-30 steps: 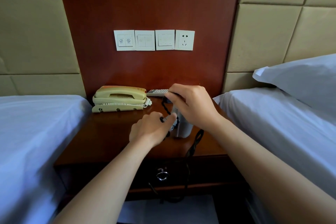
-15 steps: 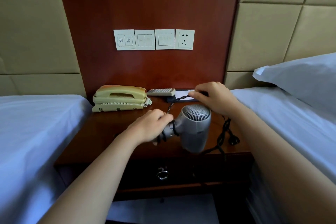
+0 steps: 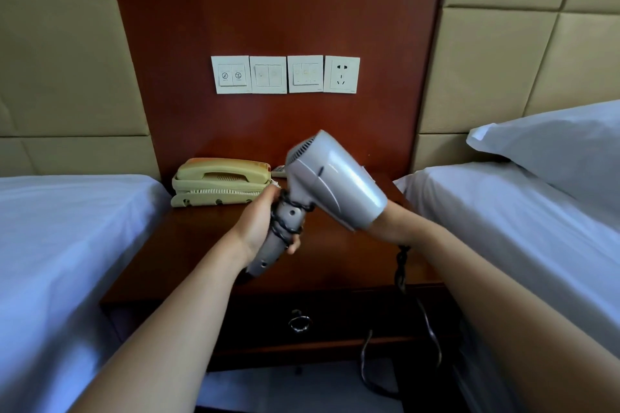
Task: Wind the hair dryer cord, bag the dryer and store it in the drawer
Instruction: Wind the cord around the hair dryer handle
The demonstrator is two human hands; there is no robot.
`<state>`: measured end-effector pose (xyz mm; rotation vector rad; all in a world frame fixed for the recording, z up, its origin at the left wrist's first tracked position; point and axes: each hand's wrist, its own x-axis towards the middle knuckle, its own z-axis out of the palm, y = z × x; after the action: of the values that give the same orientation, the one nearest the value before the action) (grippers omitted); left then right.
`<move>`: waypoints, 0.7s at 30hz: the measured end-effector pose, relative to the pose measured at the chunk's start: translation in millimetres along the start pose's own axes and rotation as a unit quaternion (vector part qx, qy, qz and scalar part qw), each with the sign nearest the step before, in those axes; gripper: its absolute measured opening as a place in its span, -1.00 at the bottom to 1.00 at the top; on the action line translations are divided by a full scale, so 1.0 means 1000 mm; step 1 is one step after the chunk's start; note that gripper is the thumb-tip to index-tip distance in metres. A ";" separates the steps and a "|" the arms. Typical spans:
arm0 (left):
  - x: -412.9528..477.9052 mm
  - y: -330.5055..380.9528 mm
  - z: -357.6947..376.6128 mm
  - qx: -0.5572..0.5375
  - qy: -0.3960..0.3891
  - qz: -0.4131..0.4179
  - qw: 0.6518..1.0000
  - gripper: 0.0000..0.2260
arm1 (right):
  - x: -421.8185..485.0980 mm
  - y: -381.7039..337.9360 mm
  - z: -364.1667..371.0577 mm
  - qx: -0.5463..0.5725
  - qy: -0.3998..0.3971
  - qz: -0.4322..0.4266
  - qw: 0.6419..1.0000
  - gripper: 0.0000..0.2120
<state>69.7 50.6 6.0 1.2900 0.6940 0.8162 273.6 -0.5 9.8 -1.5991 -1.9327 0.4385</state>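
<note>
I hold the grey hair dryer (image 3: 335, 184) up above the nightstand (image 3: 335, 265), barrel pointing lower right. My left hand (image 3: 258, 228) grips its handle, where several turns of the black cord (image 3: 283, 221) are wound. My right hand (image 3: 392, 225) is mostly hidden behind the barrel. The loose cord comes out from under it and hangs past the table edge toward the floor. The drawer (image 3: 352, 318) below is shut and has a ring pull (image 3: 299, 322).
A beige telephone (image 3: 218, 181) and a remote (image 3: 279, 171) sit at the back of the nightstand. Beds flank it, left (image 3: 67, 228) and right (image 3: 520, 218), the right one with a pillow (image 3: 553, 144). Switches and a socket (image 3: 341, 74) are on the wall panel.
The dryer has been lifted off the nightstand and tilted up, with more cord wound round the handle. My right hand has swung from behind the dryer to under its barrel.
</note>
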 end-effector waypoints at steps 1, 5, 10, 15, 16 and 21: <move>0.001 0.000 -0.002 -0.019 0.017 0.003 1.000 -0.56 | 0.000 -0.002 0.004 -0.031 -0.016 -0.014 0.999 -0.88; 0.006 -0.002 -0.010 -0.036 0.108 0.012 0.993 -0.65 | 0.003 -0.014 0.012 -0.151 -0.093 -0.021 0.984 -0.69; 0.003 0.001 -0.010 -0.039 0.176 -0.028 0.983 -0.69 | -0.006 -0.037 0.024 -0.288 -0.118 -0.018 0.950 -0.90; 0.014 -0.001 -0.011 0.012 0.279 -0.058 0.958 -0.63 | -0.013 -0.069 0.036 -0.413 -0.076 -0.087 0.903 -0.78; 0.015 -0.002 -0.012 0.052 0.301 -0.060 0.950 -0.61 | -0.014 -0.074 0.038 -0.428 -0.057 -0.112 0.895 -0.79; 0.010 -0.005 -0.009 0.286 0.289 -0.030 0.913 -0.55 | -0.010 -0.085 0.033 -0.443 0.027 -0.180 0.878 -0.87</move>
<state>68.7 63.0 -0.4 1.5392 1.5269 0.9957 187.8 -25.4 32.0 -1.6252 -2.4807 -0.7527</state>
